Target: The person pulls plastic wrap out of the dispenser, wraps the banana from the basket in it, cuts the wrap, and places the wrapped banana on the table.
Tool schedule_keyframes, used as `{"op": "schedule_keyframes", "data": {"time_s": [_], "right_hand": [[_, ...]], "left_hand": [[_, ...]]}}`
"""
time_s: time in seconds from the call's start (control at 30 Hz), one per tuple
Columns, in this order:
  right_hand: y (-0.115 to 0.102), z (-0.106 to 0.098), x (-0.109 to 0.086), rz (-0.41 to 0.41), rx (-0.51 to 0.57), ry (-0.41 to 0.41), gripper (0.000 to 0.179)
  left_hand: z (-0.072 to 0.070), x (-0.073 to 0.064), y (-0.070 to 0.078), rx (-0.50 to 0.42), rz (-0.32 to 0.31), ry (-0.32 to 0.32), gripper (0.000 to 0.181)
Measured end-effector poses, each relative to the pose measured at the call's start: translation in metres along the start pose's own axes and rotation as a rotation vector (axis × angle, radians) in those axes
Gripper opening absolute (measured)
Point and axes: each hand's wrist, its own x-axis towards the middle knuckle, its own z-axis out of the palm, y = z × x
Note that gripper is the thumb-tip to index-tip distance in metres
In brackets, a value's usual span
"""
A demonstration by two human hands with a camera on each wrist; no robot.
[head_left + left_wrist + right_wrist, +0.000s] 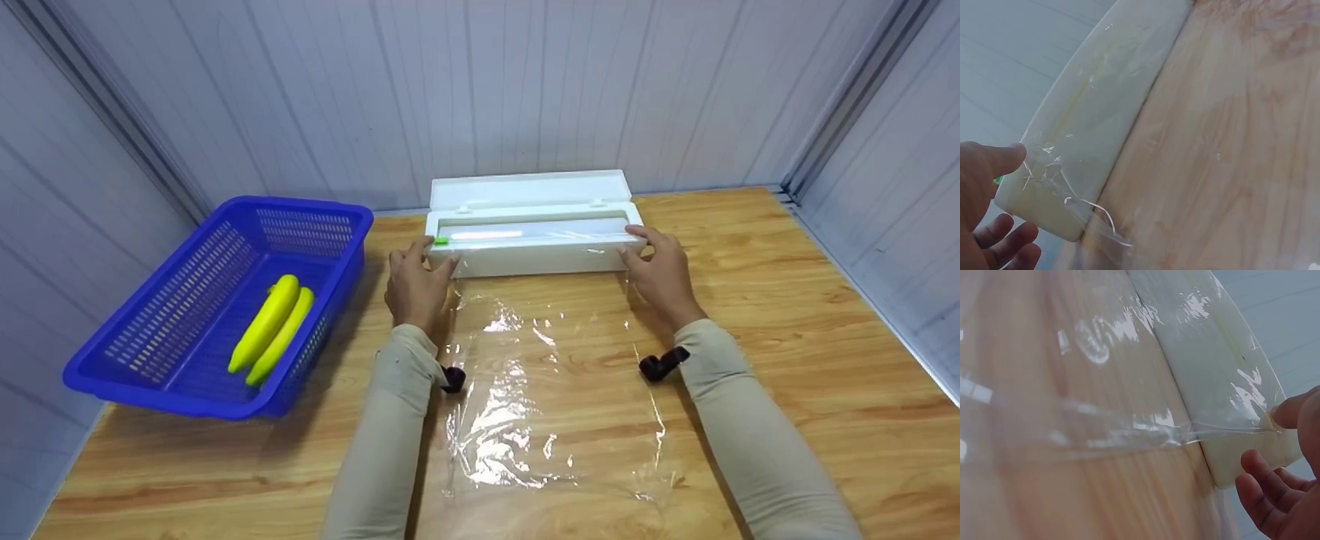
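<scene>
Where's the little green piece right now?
In the head view, the green piece sits at the left end of the white box, beside the left hand.

A long white dispenser box (536,262) sits near the tabletop's (817,360) back edge, roughly parallel to it, its lid (529,193) raised toward that edge. A small green piece (441,241) is at the left end of its front rim. Clear, shiny plastic film (499,442) drapes over the box's front face and spreads, wrinkled, across the tabletop away from the back edge. The left hand (420,289) grips the box's left front corner, thumb on the front; the right hand (661,268) pinches the right front corner.
</scene>
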Motion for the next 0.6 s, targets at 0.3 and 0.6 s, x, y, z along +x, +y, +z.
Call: {"op": "schedule_keyframes", "data": {"time_s": [0.3,0.6], "right_hand": [[-0.002,-0.001,-0.002,0.01,-0.011,-0.001,0.043],[-0.004,-0.003,-0.003,-0.001,0.021,-0.002,0.042]], "left_hand": [[-0.001,-0.001,-0.001,0.013,0.027,0.01,0.049],[-0.003,0.0,0.008,-0.036,-0.015,-0.005,0.056]]}}
